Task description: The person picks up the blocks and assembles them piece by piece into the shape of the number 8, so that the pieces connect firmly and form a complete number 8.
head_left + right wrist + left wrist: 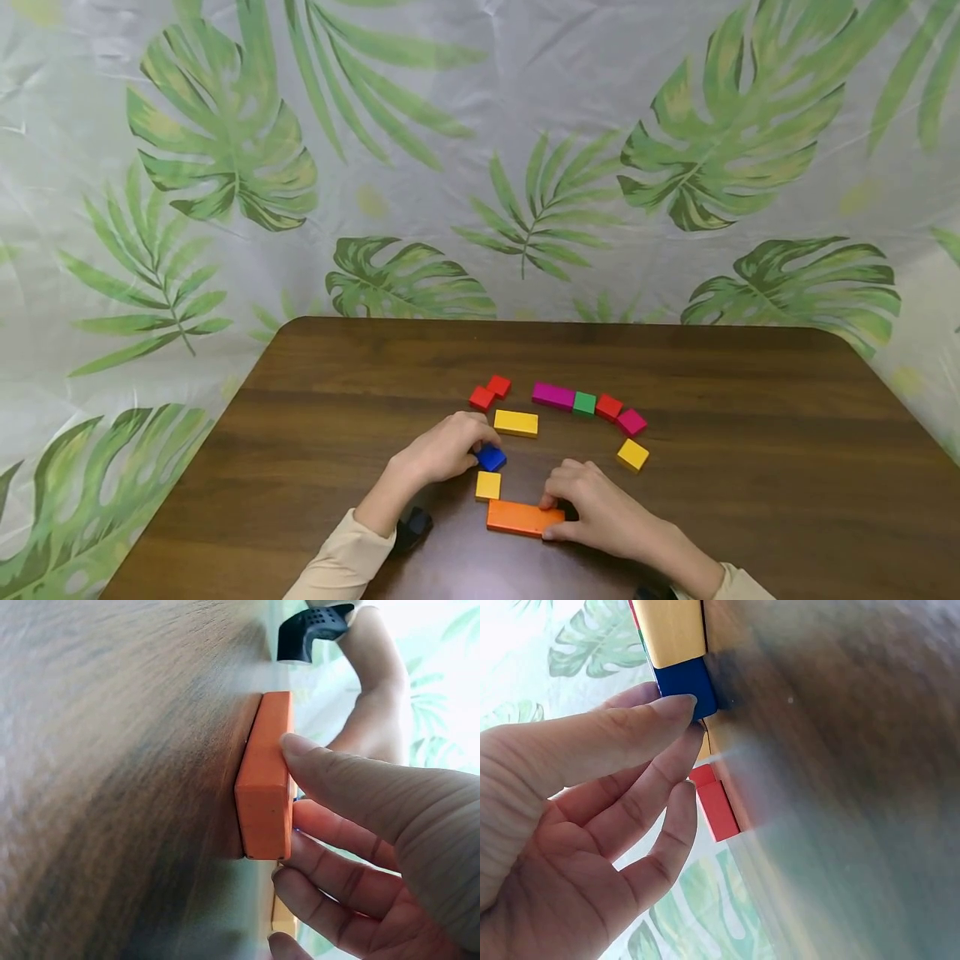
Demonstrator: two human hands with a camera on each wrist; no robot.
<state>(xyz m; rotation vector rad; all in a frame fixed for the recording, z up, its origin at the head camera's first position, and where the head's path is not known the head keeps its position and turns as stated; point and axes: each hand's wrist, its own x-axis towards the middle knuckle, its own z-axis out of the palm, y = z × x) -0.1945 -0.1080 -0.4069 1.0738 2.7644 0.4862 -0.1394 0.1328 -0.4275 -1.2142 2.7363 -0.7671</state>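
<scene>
My left hand (447,447) pinches a small blue block (492,457) between thumb and fingers, as the left wrist view also shows. Just nearer to me lies a square yellow block (488,486). Its near edge meets the long orange block (517,517), which lies flat on the table. Thumb and fingers of my right hand (600,510) grip the right end of that orange block. Beyond the blue block lies a longer yellow block (516,423). Two red blocks (482,398) touch at their corners farther back.
An arc of blocks curves at the back right: a long magenta block (553,396), a green one (584,404), a red one (609,407), a magenta square (632,422) and a separate yellow block (633,455). The brown table (315,433) ends at a leaf-patterned sheet (555,108).
</scene>
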